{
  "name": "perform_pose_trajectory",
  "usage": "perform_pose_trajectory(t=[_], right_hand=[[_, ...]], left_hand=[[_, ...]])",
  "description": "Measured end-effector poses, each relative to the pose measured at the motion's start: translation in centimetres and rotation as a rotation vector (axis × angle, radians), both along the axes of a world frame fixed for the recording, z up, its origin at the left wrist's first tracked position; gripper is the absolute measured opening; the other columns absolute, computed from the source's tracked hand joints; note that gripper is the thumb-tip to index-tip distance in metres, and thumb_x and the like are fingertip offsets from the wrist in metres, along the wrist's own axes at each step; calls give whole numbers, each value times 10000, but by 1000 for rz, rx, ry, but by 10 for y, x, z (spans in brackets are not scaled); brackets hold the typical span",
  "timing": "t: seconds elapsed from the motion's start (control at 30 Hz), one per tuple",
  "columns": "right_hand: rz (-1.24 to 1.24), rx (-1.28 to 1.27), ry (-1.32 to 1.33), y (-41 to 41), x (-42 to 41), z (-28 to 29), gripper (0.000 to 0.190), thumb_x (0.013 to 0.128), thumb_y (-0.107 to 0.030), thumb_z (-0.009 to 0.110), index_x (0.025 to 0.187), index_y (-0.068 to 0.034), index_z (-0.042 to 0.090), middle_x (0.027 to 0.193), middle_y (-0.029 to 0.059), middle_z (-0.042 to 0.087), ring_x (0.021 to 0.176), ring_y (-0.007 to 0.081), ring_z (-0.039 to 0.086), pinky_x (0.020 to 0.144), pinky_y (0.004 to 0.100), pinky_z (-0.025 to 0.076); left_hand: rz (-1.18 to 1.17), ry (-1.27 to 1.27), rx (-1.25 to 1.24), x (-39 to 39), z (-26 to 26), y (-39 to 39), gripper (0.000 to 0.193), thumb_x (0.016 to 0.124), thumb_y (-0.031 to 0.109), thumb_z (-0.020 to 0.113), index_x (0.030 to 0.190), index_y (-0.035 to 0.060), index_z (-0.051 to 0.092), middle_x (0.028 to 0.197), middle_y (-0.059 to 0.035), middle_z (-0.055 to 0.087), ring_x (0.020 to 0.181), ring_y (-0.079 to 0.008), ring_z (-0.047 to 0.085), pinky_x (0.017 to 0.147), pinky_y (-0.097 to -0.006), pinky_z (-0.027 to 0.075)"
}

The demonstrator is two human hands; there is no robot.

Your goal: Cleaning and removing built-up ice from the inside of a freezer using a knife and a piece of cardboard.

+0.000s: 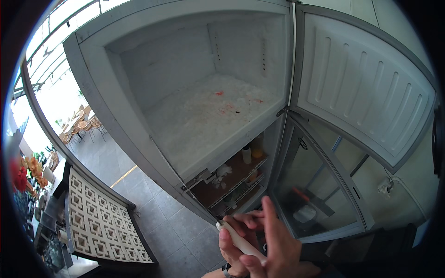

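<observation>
My left hand [230, 248], a watch at its wrist, is closed around a slim white rod-like handle [243, 242] with a rounded tip. My right hand [282, 239] is against the handle's lower end, its thumb over it and its index finger stretched upward. Whether the right hand grips it is hidden. Both hands are in front of an upright fridge-freezer with both doors swung wide. Its upper freezer compartment [174, 104] is coated in frost. Red stains [227, 107] and a small dark bit [237, 112] mark the ice on its floor.
The white ribbed freezer door [365, 80] and the glass lower door [320, 187] stand out to the right. Bottles [246, 154] sit on the lower shelves. At left are a patterned block panel [104, 215], grey floor tiles [170, 212] and wicker chairs [85, 123].
</observation>
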State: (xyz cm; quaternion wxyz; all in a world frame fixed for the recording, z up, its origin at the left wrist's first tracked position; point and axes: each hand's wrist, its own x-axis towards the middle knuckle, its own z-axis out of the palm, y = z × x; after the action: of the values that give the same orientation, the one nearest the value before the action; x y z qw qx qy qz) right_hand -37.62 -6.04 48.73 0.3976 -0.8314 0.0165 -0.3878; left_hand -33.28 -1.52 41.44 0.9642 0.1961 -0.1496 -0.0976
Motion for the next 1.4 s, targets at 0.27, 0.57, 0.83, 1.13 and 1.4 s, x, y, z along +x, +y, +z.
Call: perform_pose_trajectory(t=[0.27,0.57,0.83,1.13,1.4], right_hand=[[-359,-238,-675,-9,-19,-41,380,949,-368,358,1147,-74,495,1000,91,468,851,222,467,706,387,438],[-531,-75,-1083,11,-23,-33,254,943,-319,365,1105,-193,514,1082,26,481,957,193,417,857,357,325],[-502,-105,-1165,12,-2,-37,249,952,-330,339,1081,-186,496,1063,29,476,949,193,413,841,341,325],[-693,-51,-1248,16,29,-19,248,940,-304,364,1108,-193,508,1069,24,472,972,178,415,857,326,324],[-552,-28,-1177,8,11,-43,245,939,-291,371,1107,-187,514,1042,26,485,964,177,416,854,322,320]], left_hand=[[-288,200,-28,1,35,15,332,961,402,391,835,95,393,579,-32,391,377,-169,395,356,-322,439],[-270,143,-69,1,32,18,326,973,395,360,869,86,368,601,-38,377,324,-146,317,263,-302,358],[-239,170,-29,4,32,20,328,972,399,361,858,91,368,596,-45,370,325,-144,303,267,-308,361],[-380,142,-264,15,23,22,442,916,487,439,921,45,451,716,-62,500,473,-198,525,430,-336,502],[-136,350,160,43,34,23,340,941,430,402,819,116,361,563,5,335,344,-93,315,262,-241,317]])
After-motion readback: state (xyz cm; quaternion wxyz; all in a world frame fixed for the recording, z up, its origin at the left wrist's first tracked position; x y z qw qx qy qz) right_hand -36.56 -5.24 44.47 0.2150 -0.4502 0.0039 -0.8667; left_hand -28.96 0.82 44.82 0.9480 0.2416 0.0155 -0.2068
